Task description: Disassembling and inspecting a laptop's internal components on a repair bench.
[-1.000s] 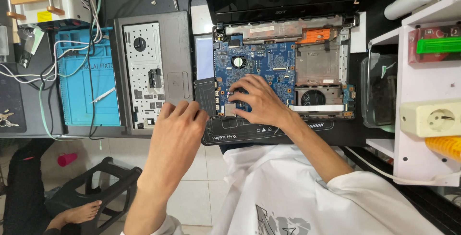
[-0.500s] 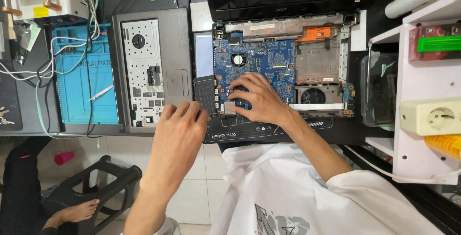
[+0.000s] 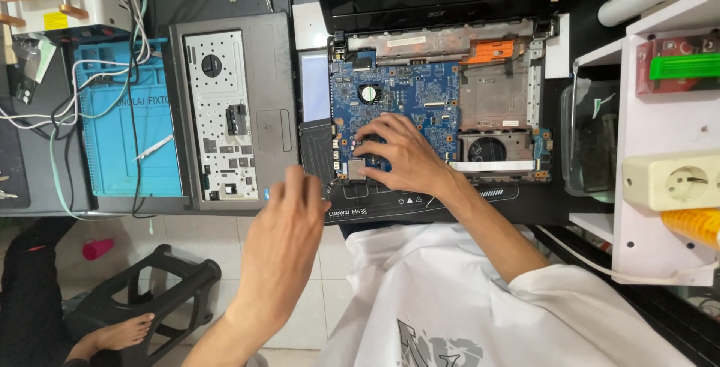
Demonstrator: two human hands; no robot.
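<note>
Fingers of my right hand [image 3: 401, 158] press spread on the blue motherboard [image 3: 409, 104] to steady it; my left hand [image 3: 289, 221], loosely curled, hovers empty at the laptop base [image 3: 420, 202] edge

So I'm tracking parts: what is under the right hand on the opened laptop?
The right hand rests on the blue circuit board, fingertips by a small square chip. What lies under the palm is covered.

On my left I see a grey laptop cover [image 3: 232, 112] lying inside up beside a blue work mat [image 3: 124, 127] crossed by white cables [image 3: 45, 112]. A white shelf [image 3: 667, 104] with a socket [image 3: 671, 181] stands right; a black stool [image 3: 161, 292] sits below.
</note>
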